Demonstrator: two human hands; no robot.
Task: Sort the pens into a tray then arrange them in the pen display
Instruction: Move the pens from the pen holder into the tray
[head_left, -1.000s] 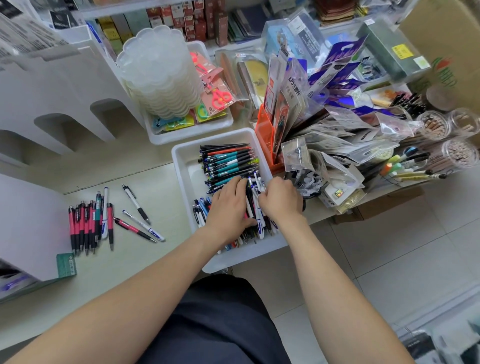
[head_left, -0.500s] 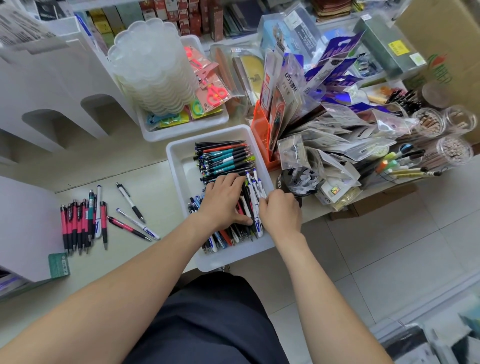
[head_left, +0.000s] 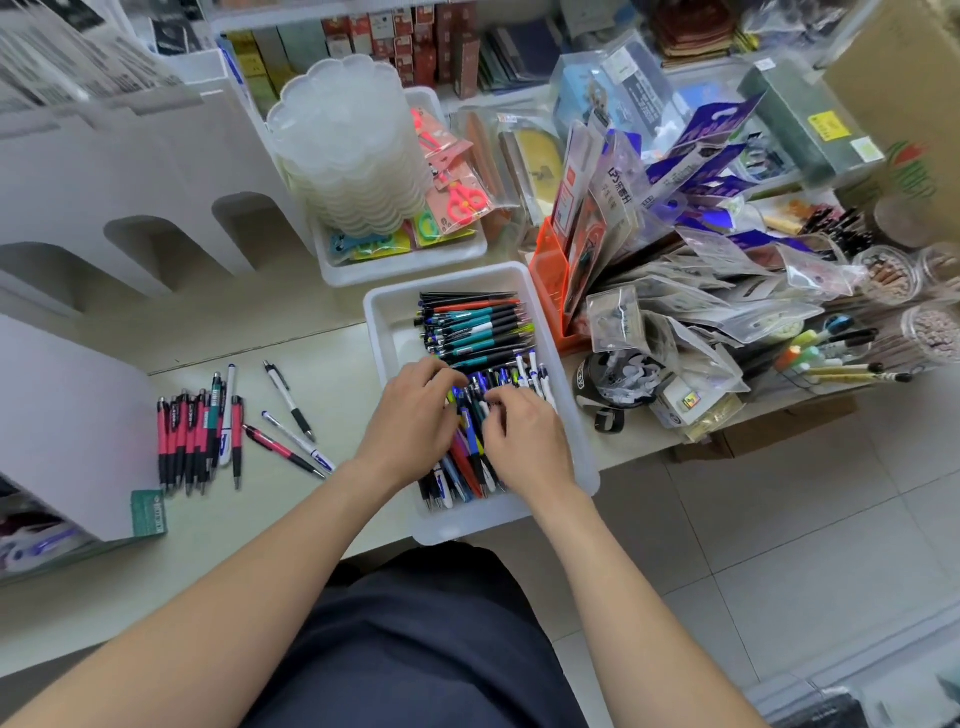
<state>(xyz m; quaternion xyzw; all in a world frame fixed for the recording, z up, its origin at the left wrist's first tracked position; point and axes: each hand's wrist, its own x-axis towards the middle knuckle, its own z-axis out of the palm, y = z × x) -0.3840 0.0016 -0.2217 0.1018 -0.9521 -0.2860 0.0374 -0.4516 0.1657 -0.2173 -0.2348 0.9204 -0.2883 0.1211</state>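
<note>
Pens (head_left: 475, 332), slim plastic, smooth rectangular white tray (head_left: 378, 338)

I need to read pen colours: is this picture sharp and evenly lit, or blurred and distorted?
Head view: soft, even light, no glare on the tray; pens at its far end read clearly; left hand and right hand slightly smeared; wide-angle bending at the edges.

mixed pens (head_left: 475, 332) heaped in white tray (head_left: 387, 317).
</note>
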